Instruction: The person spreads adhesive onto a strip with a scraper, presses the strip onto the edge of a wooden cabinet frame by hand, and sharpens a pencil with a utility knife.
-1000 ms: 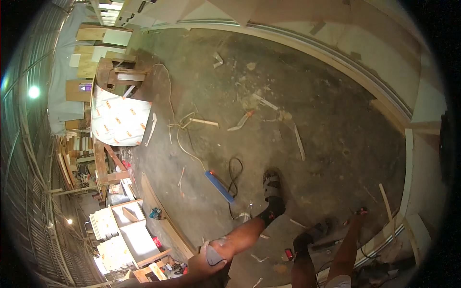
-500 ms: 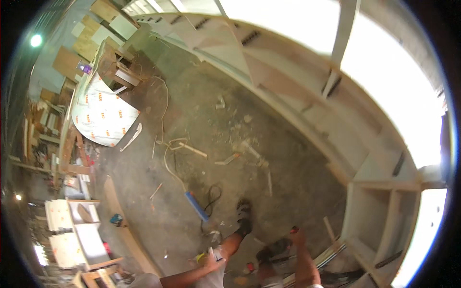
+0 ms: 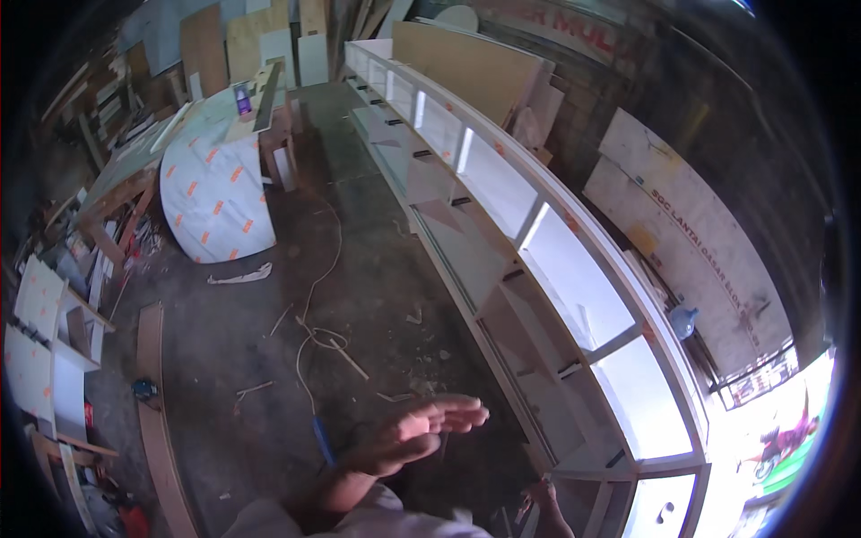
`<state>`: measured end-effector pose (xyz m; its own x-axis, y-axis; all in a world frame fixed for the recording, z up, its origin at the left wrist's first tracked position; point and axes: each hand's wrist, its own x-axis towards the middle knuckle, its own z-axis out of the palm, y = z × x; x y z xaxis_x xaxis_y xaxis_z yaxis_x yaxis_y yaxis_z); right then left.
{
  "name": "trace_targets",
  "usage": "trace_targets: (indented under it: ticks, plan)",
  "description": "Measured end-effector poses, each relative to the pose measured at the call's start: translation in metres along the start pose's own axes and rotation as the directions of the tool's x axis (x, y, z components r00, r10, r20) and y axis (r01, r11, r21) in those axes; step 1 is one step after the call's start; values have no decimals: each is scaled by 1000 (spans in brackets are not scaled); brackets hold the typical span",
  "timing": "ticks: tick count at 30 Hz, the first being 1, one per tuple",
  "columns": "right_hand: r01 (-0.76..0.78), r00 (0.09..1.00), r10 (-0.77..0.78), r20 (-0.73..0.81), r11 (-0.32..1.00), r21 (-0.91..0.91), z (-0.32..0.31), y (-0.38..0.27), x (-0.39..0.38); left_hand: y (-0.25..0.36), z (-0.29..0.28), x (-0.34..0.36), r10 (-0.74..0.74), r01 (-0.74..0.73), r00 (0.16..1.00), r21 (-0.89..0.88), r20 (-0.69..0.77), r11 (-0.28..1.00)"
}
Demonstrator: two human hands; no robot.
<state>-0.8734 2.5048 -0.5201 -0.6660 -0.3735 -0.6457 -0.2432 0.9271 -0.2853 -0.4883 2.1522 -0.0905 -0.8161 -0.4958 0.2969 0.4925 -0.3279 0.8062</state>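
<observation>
My left hand (image 3: 421, 432) is raised in front of me over the floor, fingers stretched out, with nothing visible in it. Lower and to the right, my right hand (image 3: 542, 498) is closed beside the near end of a long white cabinet frame (image 3: 502, 296). A small pale piece shows under its fingers, too dim to name. Behind my left wrist lies a blue power strip (image 3: 322, 440), partly covered by the arm, with a pale cord (image 3: 311, 291) running from it across the floor.
A workbench (image 3: 126, 170) draped with a white printed sheet (image 3: 215, 206) stands at the far left. A long board (image 3: 154, 403) on the floor carries a dark power tool (image 3: 145, 389). White box units (image 3: 63, 341) stand at the left edge. Wood scraps (image 3: 350, 360) litter the floor.
My view has lifted and shows more of the cabinet and far wall. My left hand has risen from beside my leg and opened. My right hand stays low at the right.
</observation>
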Motion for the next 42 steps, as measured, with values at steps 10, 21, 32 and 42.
trace_targets:
  ticks: [10, 21, 32, 42]
  plan:
    - [273, 955, -207, 213, 892, -360, -17, -206, 19, 160, 30, -27, 697, -711, 690, 2, 193, 703]
    - [544, 809, -364, 462, 167, -822, -21, -324, 203, 188, -55, 58, 493, -619, 762, 248, 420, 745]
    - [606, 769, -409, 491, 710, -358, -14, -612, 380, 215, -173, 149, 585, -658, 744, 202, 323, 725]
    - [780, 603, -501, 621, 208, -590, 99, -819, 370, 322, -345, 165, 258, -282, 930, -58, -262, 958]
